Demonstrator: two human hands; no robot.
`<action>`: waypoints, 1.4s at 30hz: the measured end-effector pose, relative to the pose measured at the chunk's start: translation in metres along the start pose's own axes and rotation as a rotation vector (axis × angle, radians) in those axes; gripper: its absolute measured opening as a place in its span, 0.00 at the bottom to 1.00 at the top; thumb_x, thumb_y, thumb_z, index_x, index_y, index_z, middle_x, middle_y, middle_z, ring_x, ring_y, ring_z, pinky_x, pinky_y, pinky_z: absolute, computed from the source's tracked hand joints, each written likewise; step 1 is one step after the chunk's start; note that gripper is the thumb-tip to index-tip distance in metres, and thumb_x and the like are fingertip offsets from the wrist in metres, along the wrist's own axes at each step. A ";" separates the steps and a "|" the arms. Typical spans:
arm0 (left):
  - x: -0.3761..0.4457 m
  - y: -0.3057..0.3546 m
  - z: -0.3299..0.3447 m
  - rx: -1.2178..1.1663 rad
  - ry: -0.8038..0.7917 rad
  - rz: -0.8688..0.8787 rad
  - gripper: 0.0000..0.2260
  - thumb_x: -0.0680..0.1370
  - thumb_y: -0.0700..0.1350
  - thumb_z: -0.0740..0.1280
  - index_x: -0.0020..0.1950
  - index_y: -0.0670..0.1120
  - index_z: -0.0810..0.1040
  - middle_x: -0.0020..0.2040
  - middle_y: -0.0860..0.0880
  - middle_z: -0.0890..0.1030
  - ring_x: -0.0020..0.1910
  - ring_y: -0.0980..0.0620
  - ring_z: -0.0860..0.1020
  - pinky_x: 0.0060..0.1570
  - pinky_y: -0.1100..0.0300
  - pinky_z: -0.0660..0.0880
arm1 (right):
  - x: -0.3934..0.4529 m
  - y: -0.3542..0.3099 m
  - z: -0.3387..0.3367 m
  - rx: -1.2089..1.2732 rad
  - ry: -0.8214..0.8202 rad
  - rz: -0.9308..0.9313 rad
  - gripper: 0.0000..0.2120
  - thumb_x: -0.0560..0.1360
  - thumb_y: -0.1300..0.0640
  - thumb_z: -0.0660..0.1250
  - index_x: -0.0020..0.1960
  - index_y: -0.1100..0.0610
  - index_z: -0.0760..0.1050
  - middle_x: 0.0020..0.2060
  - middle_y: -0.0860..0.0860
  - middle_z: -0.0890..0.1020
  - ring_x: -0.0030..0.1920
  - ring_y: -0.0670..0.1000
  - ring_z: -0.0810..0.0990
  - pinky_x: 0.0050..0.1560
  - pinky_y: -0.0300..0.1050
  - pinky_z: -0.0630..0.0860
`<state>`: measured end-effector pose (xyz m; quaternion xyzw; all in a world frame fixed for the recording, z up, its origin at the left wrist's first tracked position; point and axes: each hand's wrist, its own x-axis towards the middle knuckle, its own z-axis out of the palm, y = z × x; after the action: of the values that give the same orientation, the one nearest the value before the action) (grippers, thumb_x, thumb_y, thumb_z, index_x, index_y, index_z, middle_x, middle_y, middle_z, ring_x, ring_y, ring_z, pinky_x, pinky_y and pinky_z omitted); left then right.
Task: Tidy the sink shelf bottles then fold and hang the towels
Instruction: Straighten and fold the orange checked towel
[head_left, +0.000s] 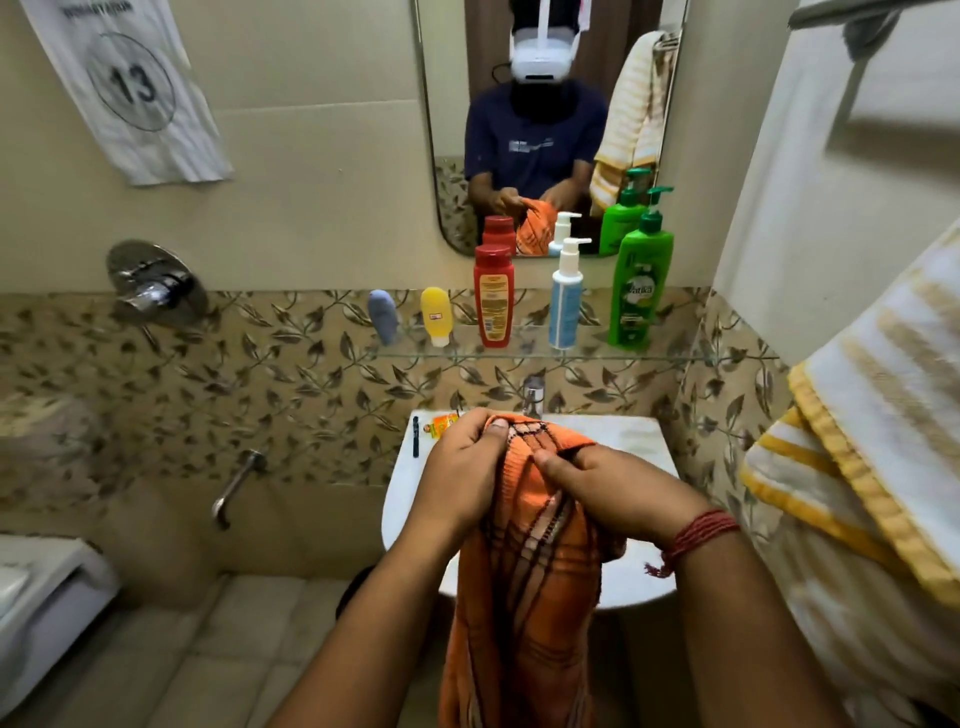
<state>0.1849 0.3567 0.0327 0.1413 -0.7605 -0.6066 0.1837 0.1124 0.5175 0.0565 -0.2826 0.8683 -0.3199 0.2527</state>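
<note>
An orange towel (524, 587) with dark stripes hangs bunched over the white sink (631, 441). My left hand (462, 467) grips its top edge on the left, and my right hand (613, 491) pinches the same edge just to the right. On the glass shelf (670, 354) above stand a grey-blue tube (383, 316), a yellow tube (435, 315), a red bottle (492, 295), a white-and-blue pump bottle (566, 299) and a green pump bottle (640, 283), all upright in a row.
A white and yellow striped towel (872, 431) hangs at the right under a rail (852, 13). A mirror (550, 104) is above the shelf. A tap (532, 396), an orange packet (442, 423) and a dark pen (415, 436) are on the sink. A toilet (36, 597) stands left.
</note>
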 end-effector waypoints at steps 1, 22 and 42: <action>0.000 0.002 0.000 0.003 -0.027 0.003 0.10 0.78 0.52 0.61 0.47 0.54 0.82 0.43 0.51 0.85 0.41 0.56 0.81 0.47 0.53 0.77 | -0.006 -0.005 -0.004 -0.087 -0.030 0.048 0.23 0.78 0.33 0.58 0.53 0.50 0.78 0.45 0.49 0.83 0.45 0.51 0.82 0.50 0.48 0.80; 0.013 0.062 -0.051 0.118 -0.258 0.313 0.12 0.78 0.54 0.62 0.47 0.52 0.84 0.42 0.50 0.83 0.44 0.51 0.82 0.46 0.48 0.79 | -0.023 -0.091 -0.041 0.285 0.112 -0.279 0.07 0.77 0.50 0.70 0.53 0.49 0.76 0.41 0.56 0.86 0.44 0.59 0.87 0.50 0.64 0.81; 0.036 0.068 -0.066 0.095 -0.312 0.383 0.09 0.79 0.53 0.65 0.51 0.53 0.82 0.47 0.51 0.82 0.50 0.50 0.82 0.52 0.47 0.81 | -0.019 -0.101 -0.047 0.250 0.357 -0.359 0.14 0.79 0.51 0.67 0.35 0.53 0.75 0.30 0.49 0.76 0.32 0.46 0.76 0.34 0.43 0.74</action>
<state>0.1834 0.2985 0.1160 -0.0924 -0.8202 -0.5387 0.1688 0.1303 0.4853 0.1638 -0.3379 0.7888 -0.5089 0.0681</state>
